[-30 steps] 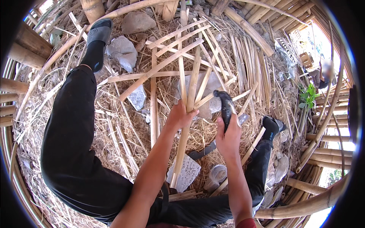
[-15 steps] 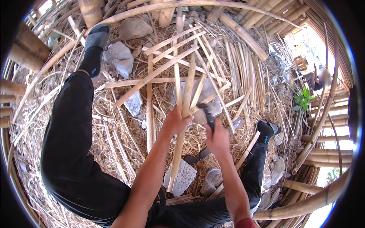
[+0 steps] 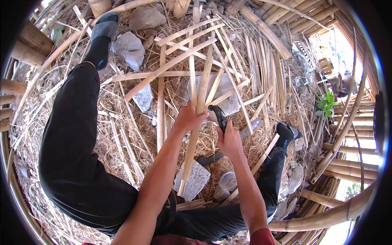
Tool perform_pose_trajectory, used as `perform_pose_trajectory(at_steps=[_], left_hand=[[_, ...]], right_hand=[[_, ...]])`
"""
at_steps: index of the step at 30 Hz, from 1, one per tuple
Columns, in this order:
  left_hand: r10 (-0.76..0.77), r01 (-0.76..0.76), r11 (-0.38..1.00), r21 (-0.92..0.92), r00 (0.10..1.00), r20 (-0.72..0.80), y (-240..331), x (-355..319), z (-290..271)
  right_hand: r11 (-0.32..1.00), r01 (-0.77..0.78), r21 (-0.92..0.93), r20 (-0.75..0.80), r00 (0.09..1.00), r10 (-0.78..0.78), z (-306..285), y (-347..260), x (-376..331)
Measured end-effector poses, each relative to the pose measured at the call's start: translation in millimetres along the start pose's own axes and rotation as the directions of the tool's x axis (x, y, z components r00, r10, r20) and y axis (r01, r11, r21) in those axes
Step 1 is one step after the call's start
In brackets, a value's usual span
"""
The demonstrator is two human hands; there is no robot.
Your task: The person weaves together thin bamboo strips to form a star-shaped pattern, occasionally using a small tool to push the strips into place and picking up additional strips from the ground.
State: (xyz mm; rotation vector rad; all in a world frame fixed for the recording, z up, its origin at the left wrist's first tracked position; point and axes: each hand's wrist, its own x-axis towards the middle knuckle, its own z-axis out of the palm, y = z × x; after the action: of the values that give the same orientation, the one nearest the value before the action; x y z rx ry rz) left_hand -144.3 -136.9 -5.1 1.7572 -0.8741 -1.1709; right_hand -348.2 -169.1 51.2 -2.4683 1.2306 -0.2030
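Note:
My left hand (image 3: pixel 189 117) is closed around a split bamboo strip (image 3: pixel 204 83), which slants from my lap up into a loose lattice of crossed bamboo strips (image 3: pixel 179 61). In my right hand (image 3: pixel 230 141) is a black tool with a curved head (image 3: pixel 219 116), its lower part covered by my fingers. The tool's head is close beside the strip, just right of my left hand; whether they touch is unclear. Beneath the lattice lies a flat pale stone (image 3: pixel 222 92).
Straw covers the ground between my spread legs. A pale block (image 3: pixel 194 181), clear plastic cup (image 3: pixel 228 180) and dark curved strap-like piece (image 3: pixel 210 159) lie near me. Bamboo strips (image 3: pixel 261 69) lie at the right. Another person (image 3: pixel 342 85) sits at far right, beyond a green plant (image 3: pixel 326 104).
My right hand and the black tool have shifted slightly left and up, and the tool has turned. My left hand still grips the strip, whose lower end has swung slightly left.

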Motion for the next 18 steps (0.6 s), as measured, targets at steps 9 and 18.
perform_pose_trajectory(at_steps=[9,18], left_hand=[[0.031,-0.018,0.991,0.133,0.995,-0.098,-8,-6,2],[0.044,-0.043,0.999,0.011,0.995,-0.091,12,-42,20]], right_hand=[[0.965,0.091,0.246,-0.323,0.946,-0.007,-7,-20,-13],[0.933,-0.087,0.349,-0.165,0.974,0.152,2,-1,-35]])
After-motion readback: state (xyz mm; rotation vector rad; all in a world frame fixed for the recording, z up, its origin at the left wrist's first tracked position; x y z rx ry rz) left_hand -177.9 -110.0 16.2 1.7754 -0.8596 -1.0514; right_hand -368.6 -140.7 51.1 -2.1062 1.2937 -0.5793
